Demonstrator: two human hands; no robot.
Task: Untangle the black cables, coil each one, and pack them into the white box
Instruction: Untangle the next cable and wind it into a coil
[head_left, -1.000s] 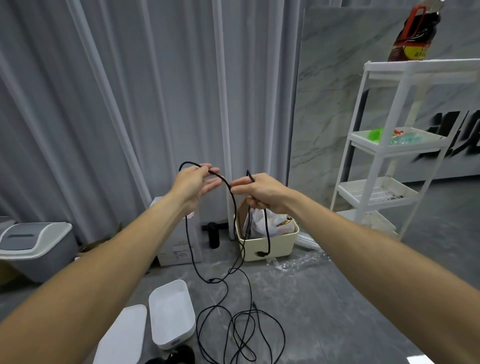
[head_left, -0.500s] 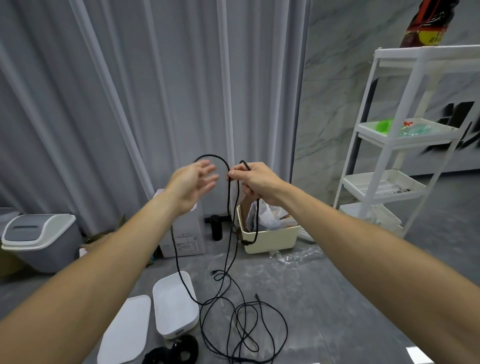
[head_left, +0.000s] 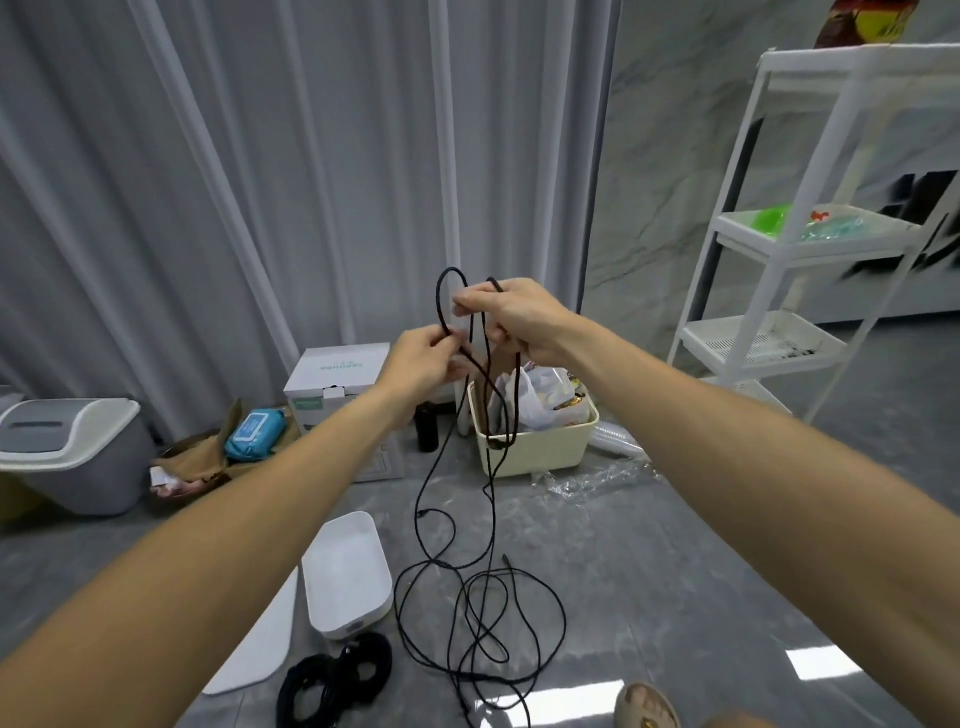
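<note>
Head view: a person's right hand (head_left: 524, 319) grips hanging loops of a thin black cable (head_left: 488, 410) while left-hand (head_left: 423, 358) fingers pinch the next strand, apparently to coil it. The cable runs vertically down to a loose tangle on the grey floor (head_left: 649, 561), right of the open white plastic box (head_left: 347, 574).

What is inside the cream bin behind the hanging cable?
The cream bin holds a white plastic bag and some colourful wrappers. Whatever lies lower down is covered by the bag and the bin's wall.
</note>
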